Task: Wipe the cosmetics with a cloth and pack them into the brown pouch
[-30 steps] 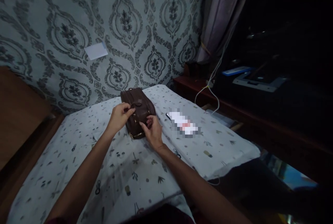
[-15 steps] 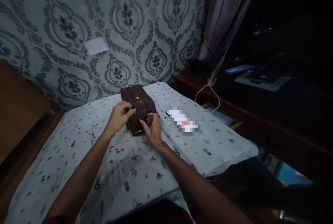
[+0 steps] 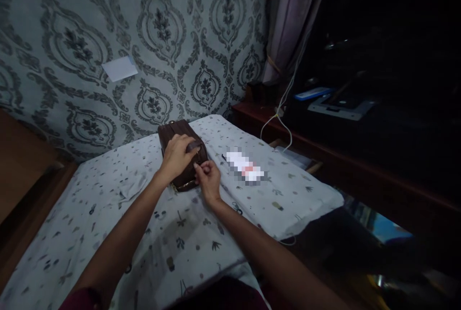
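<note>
A brown leather bag (image 3: pixel 176 130) with gold-coloured zips and fittings lies on the patterned white sheet (image 3: pixel 252 209). Across its top reaches my left hand (image 3: pixel 176 156), thumb and fingers closed on a raised brown flap (image 3: pixel 193 147) of the bag. My right hand (image 3: pixel 209 175) is at the bag's near right side, fingertips pinched together against it; what lies between them is too small to make out. Both hands cover much of the bag's upper face. The gold zip (image 3: pixel 185 186) shows along its near end.
To the right of the bag lies a pixelated, phone-like object (image 3: pixel 245 166). A white cable (image 3: pixel 277 115) hangs by the dark red shelf (image 3: pixel 248 108). Patterned wallpaper with a white card (image 3: pixel 120 68) rises behind. A brown wooden panel (image 3: pixel 25 161) stands at left.
My left hand has moved forward over the bag and now holds up its flap. My right hand stays at the bag's near right side. The view has shifted slightly.
</note>
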A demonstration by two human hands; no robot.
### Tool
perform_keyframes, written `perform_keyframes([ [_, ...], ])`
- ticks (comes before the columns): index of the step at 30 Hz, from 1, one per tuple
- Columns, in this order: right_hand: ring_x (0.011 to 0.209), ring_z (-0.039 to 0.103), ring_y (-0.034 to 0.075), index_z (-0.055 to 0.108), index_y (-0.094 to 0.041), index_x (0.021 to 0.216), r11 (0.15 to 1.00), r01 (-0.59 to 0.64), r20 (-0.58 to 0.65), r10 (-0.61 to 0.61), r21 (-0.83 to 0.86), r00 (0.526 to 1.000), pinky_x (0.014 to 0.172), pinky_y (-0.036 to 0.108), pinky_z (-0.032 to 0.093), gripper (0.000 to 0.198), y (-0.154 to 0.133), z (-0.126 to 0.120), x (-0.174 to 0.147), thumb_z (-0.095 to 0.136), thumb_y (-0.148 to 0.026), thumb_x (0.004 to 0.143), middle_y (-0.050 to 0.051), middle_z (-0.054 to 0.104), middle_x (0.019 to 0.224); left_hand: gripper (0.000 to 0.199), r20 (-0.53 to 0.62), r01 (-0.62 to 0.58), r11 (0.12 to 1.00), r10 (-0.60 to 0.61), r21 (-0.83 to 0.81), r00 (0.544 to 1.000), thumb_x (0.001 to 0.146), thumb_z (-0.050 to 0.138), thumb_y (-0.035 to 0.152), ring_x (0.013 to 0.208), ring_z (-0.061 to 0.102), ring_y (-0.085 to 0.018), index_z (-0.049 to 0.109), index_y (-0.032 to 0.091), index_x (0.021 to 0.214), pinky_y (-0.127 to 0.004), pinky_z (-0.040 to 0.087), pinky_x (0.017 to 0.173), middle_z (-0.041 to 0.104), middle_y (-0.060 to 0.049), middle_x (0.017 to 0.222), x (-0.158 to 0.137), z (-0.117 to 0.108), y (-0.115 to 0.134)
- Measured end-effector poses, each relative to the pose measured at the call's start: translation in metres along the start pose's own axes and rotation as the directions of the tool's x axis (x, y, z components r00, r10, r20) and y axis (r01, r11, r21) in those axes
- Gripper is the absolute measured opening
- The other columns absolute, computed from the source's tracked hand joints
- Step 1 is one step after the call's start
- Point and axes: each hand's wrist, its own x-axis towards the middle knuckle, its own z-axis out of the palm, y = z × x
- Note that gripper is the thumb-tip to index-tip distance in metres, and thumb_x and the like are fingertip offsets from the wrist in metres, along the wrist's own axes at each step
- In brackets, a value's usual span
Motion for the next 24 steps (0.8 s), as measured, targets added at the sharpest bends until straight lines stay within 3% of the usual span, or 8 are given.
perform_keyframes([
  [4,0.034,0.044,0.008,0.044,-0.024,0.069,0.996,-0.086,0.012,0.086,0.026,0.996,0.033,0.018,0.034,0.046,0.000,0.001,0.002,0.073,-0.060,0.068,-0.009,0.051,0.044,0.018,-0.031,0.055,0.992,-0.059,-0.114,0.998,0.087,0.064,0.020,0.083,0.054,-0.021,0.059,0.020,0.069,-0.033,0.042,0.078,0.062,-0.002,0.077,0.004,0.004,-0.008],
  [7,0.033,0.043,0.007,0.045,-0.023,0.068,0.993,-0.114,0.019,0.114,0.042,0.993,0.032,0.017,0.034,0.048,-0.002,0.001,0.003,0.075,-0.060,0.065,-0.008,0.053,0.043,0.022,-0.043,0.069,0.985,-0.076,-0.157,0.996,0.086,0.065,0.020,0.080,0.053,-0.019,0.056,0.020,0.066,-0.032,0.041,0.076,0.060,0.000,0.074,0.004,0.006,-0.011],
  [17,0.032,0.044,0.008,0.045,-0.024,0.069,0.989,-0.135,0.029,0.134,0.065,0.991,0.032,0.017,0.033,0.047,-0.005,0.002,0.003,0.076,-0.059,0.064,-0.008,0.055,0.042,0.007,-0.023,0.136,0.987,-0.138,-0.081,0.990,0.086,0.063,0.019,0.097,0.059,-0.025,0.065,0.018,0.080,-0.038,0.044,0.087,0.070,-0.006,0.092,-0.002,0.008,0.002],
  [24,0.032,0.043,0.007,0.044,-0.024,0.069,0.986,-0.141,0.031,0.139,0.087,0.990,0.033,0.017,0.033,0.046,-0.005,0.002,0.003,0.074,-0.058,0.063,-0.009,0.054,0.042,0.009,-0.003,0.108,0.994,-0.108,0.015,0.994,0.089,0.061,0.021,0.103,0.062,-0.028,0.070,0.018,0.091,-0.040,0.044,0.091,0.074,-0.009,0.099,-0.008,0.006,0.010],
])
